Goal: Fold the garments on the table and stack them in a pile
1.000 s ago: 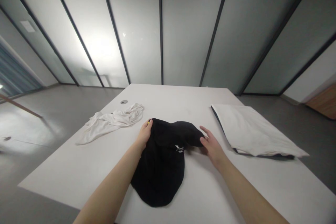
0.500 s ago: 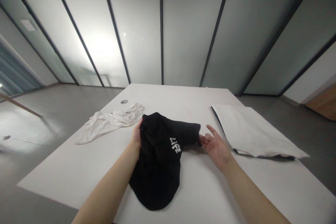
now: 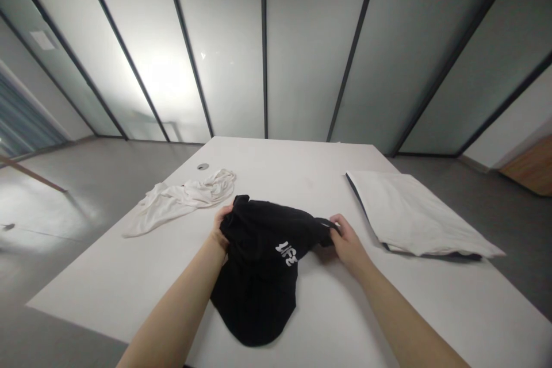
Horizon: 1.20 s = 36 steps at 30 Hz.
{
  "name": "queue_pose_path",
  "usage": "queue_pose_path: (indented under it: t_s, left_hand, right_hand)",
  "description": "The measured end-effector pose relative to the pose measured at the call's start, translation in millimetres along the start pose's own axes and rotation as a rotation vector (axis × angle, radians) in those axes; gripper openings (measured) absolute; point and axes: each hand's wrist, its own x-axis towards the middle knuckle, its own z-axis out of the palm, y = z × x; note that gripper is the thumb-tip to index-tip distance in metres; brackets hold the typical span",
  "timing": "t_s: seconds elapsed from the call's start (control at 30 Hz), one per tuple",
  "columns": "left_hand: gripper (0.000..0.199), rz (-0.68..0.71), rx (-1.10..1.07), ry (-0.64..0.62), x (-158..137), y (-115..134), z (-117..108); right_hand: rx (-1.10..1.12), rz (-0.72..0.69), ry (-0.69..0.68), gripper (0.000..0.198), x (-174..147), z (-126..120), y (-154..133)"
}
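Note:
A black short-sleeved shirt (image 3: 259, 276) with white lettering is bunched in the middle of the table, its rounded lower part lying toward me. My left hand (image 3: 221, 227) is closed on the gathered cloth at its left side, fingertips partly hidden by the fabric. At the far right end of the stretched part, which looks like a sleeve, my right hand (image 3: 345, 238) pinches the edge. The cloth there is raised a little off the table, with a shadow under it.
The white table (image 3: 336, 322) has a round grommet (image 3: 202, 167) near its far left edge. A crumpled white garment (image 3: 181, 201) lies at the left. Folded white cloth with a dark underside (image 3: 409, 213) lies at the right. Frosted glass panels (image 3: 310, 46) stand behind.
My right hand has gone from spread fingers at the sleeve opening to a pinch on its edge. The sleeve has flattened and narrowed, and the cloth at my left hand has bunched more.

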Motion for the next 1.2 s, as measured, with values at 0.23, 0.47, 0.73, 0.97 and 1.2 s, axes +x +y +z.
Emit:
queue_pose_path:
  t_s: [0.23, 0.47, 0.73, 0.97, 1.2]
  left_hand:
    - [0.042, -0.076, -0.096, 0.017, 21, 16, -4]
    - [0.062, 0.273, 0.741, 0.136, 41, -6, -5]
    - [0.064, 0.277, 1.304, -0.705, 2, -2, 21]
    - [0.058, -0.140, 0.949, -0.740, 0, 3, 34]
    - [0.053, -0.483, 0.774, -0.919, -2, 6, 29]
  right_hand:
    - [0.492, 0.114, 0.087, 0.071, 2, -34, -9]
    - [0.067, 0.063, -0.075, 0.074, 3, -5, -4]
    - [0.278, 0.122, -0.211, 0.044, -14, 0, -28]
    - [0.471, 0.160, -0.116, 0.048, -10, -3, -27]
    - [0.405, 0.120, 0.012, 0.047, -5, -6, -23]
